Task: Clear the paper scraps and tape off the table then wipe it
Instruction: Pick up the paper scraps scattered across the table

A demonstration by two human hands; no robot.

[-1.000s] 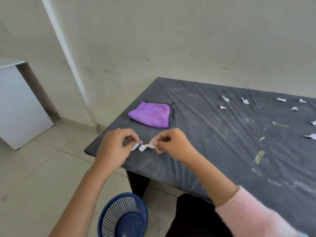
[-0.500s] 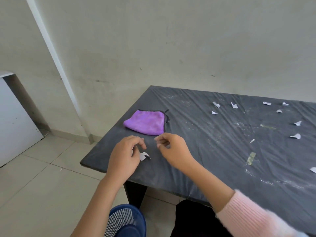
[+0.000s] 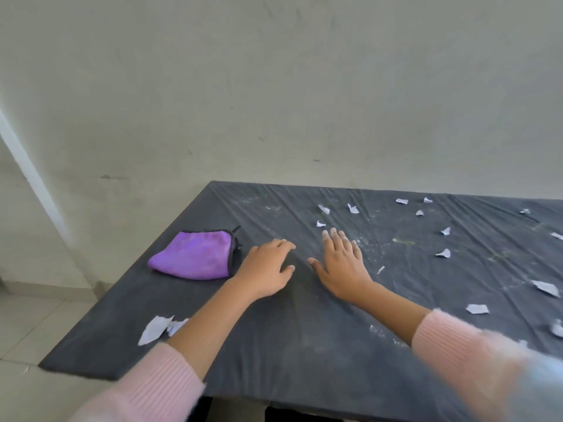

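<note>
Now emptied, left hand, right hand outstretched

A pale, off-white wall fills the upper half of the view, its paint scuffed and faintly stained. A small dark smudge sits low on it towards the left, and a shorter dark mark lies further right. A white strip runs slantwise down the wall at the far left edge. Below, at the lower left, the floor is of light tiles with thin grout lines, meeting the wall at a pale skirting band
</note>
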